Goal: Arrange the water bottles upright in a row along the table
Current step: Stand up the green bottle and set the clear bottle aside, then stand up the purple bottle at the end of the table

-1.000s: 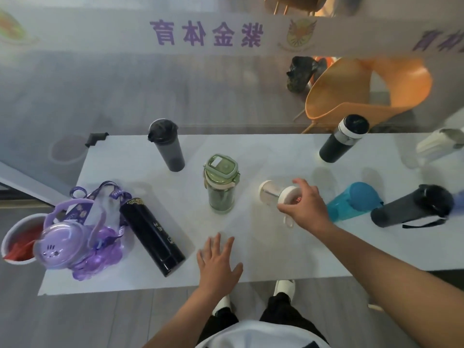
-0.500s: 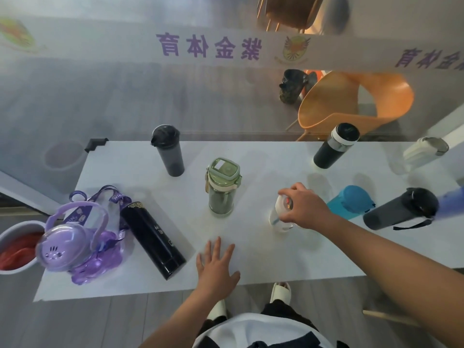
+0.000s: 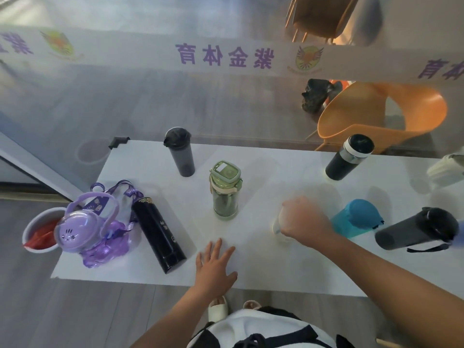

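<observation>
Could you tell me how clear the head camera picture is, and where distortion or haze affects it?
Head view: wide-angle bending leans the edge bottles, such as the black bottle, outward; the right hand looks slightly motion-blurred; the background beyond the table is hazy; soft shadows, no harsh glare.
</observation>
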The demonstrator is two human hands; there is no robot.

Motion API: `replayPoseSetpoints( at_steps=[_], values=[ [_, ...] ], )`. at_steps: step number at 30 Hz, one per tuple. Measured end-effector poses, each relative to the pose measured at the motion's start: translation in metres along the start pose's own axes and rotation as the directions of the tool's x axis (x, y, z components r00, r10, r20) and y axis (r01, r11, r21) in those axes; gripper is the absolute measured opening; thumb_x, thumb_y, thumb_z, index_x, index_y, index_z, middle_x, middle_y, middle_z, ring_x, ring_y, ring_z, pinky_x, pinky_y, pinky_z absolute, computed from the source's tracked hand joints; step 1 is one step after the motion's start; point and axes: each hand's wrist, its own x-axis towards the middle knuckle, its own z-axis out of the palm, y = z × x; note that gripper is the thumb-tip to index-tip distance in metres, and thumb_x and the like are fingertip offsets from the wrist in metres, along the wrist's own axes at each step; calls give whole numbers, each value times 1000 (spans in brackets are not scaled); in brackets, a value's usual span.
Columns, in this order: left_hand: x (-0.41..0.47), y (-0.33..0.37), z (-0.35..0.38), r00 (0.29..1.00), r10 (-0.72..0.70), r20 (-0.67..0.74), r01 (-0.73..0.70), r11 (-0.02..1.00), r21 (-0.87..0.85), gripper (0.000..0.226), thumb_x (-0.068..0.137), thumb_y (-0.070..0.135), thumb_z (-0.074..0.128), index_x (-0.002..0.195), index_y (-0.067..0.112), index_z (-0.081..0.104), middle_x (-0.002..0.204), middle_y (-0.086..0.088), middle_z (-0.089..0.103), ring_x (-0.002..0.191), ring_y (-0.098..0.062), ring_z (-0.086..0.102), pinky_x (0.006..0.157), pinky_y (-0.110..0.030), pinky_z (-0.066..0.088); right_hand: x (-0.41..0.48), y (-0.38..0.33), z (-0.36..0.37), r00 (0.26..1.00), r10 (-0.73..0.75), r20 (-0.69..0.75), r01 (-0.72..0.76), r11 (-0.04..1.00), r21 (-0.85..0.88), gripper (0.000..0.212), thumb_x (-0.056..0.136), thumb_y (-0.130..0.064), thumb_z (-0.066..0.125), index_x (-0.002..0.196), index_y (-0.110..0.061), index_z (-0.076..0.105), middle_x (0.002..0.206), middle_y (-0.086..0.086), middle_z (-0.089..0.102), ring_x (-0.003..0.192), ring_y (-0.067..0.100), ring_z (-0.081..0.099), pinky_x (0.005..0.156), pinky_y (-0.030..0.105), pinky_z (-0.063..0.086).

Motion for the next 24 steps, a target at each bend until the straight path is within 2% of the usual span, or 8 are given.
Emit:
replayPoseSetpoints(
  at_steps=[4, 8, 10, 12, 15, 17, 20, 24],
  values=[
    [-4, 10, -18, 998, -60, -11, 58, 987, -151, 69, 93, 49, 52, 153, 38, 21, 166, 2, 5, 152, -24, 5, 123, -45, 10, 2, 2, -9, 999, -48, 4, 49, 997, -66, 71, 76, -52, 65, 140, -34, 41, 135, 1, 48, 118, 25, 49, 95, 41, 45],
    [-19, 21, -41, 983, -138, -118, 70, 887, -457, 60, 92, 44, 59, 147, 37, 35, 160, 5, 27, 146, -17, 26, 120, -40, 24, -2, -10, -23, 986, -151, -65, 142, 981, -131, 69, 75, -61, 63, 137, -36, 45, 144, 0, 45, 130, 25, 40, 102, 42, 37],
    [-34, 26, -51, 965, -190, -183, 55, 822, -567, 55, 92, 41, 60, 144, 37, 40, 153, 10, 36, 138, -11, 36, 115, -33, 31, -12, -24, -32, 958, -260, -124, 252, 965, -74, 63, 79, -60, 62, 135, -34, 49, 144, -2, 45, 132, 23, 39, 104, 41, 35],
    [-51, 24, -58, 936, -247, -250, 43, 787, -616, 51, 93, 35, 61, 142, 31, 44, 145, 11, 42, 126, -3, 40, 106, -24, 32, -25, -46, -36, 927, -352, -127, 362, 929, 70, 55, 83, -57, 60, 133, -35, 51, 141, -8, 48, 130, 17, 42, 103, 39, 36],
    [-80, 9, -63, 864, -375, -335, 63, 741, -669, 47, 92, 29, 65, 136, 27, 50, 139, 9, 49, 120, -3, 46, 100, -17, 35, -39, -82, -21, 873, -485, -43, 477, 833, 280, 49, 85, -53, 62, 129, -33, 54, 135, -11, 52, 123, 14, 47, 102, 32, 40],
    [-98, -5, -62, 810, -466, -356, 114, 721, -684, 45, 92, 28, 65, 134, 25, 51, 137, 10, 50, 119, -3, 47, 97, -9, 33, -37, -102, 2, 831, -553, 50, 510, 795, 329, 49, 86, -52, 62, 129, -33, 53, 136, -10, 52, 123, 14, 48, 105, 30, 40],
    [-122, -28, -56, 722, -608, -330, 212, 649, -731, 56, 92, 33, 66, 142, 23, 45, 147, 4, 45, 131, -10, 43, 101, -18, 30, -24, -127, 37, 803, -561, 201, 467, 802, 372, 54, 84, -48, 66, 132, -30, 51, 137, -7, 51, 125, 14, 47, 105, 30, 39],
    [-137, -61, -51, 609, -728, -314, 226, 539, -811, 71, 88, 37, 70, 148, 23, 35, 154, -1, 38, 140, -21, 38, 111, -33, 31, -14, -151, 74, 800, -494, 340, 326, 834, 445, 67, 79, -43, 72, 138, -27, 44, 137, 1, 50, 121, 19, 51, 98, 34, 45]
  ],
)
